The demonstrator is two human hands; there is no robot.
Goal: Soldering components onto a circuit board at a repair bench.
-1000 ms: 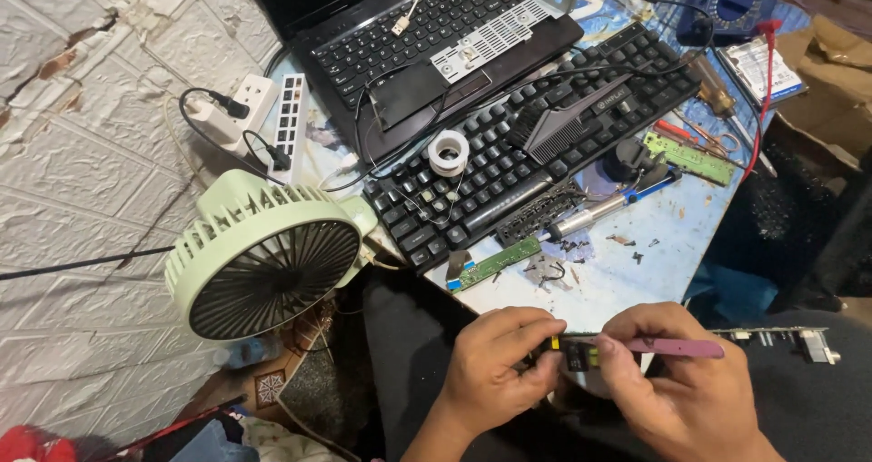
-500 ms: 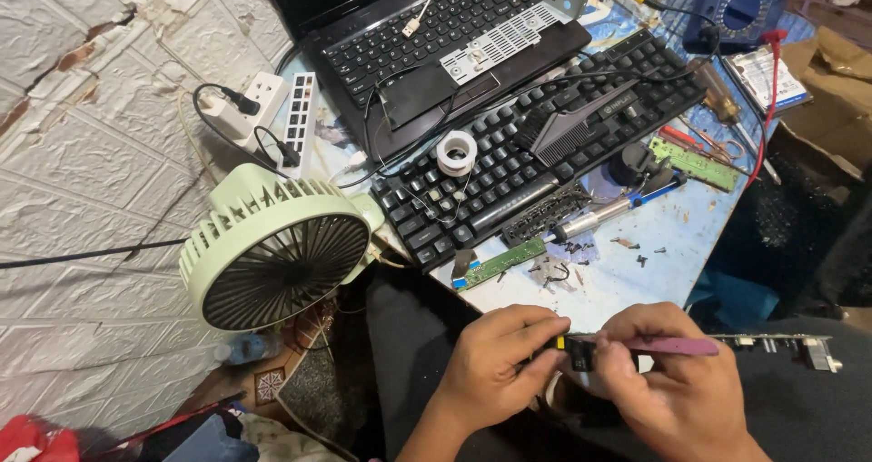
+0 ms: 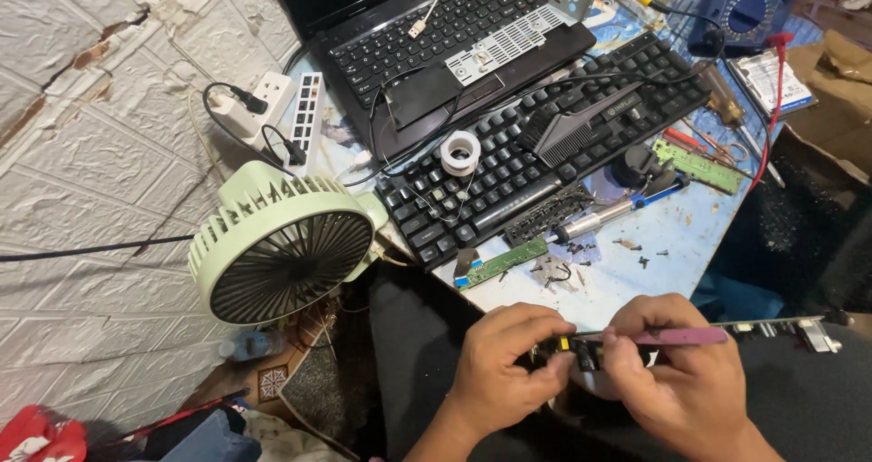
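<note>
A white wall point(image 3: 82, 153) of embossed, stone-patterned panels, chipped in places, is shown at the left. A pale blue worktable point(image 3: 677, 235), scuffed and stained, is set against it. Even, soft lighting is seen throughout, without hard shadows.

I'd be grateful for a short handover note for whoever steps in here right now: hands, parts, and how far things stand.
Left hand: grips the left end of a long circuit card, held edge-on over the lap.
Right hand: holds pink tweezers along the card's top edge, tips at a small yellow-and-black part.
Nearby: black keyboard carrying a solder spool; green fan to the left; a small green board on the blue table.
Done: card is off the table and in hand.
Left: whether the small part is seated cannot be told.
</note>
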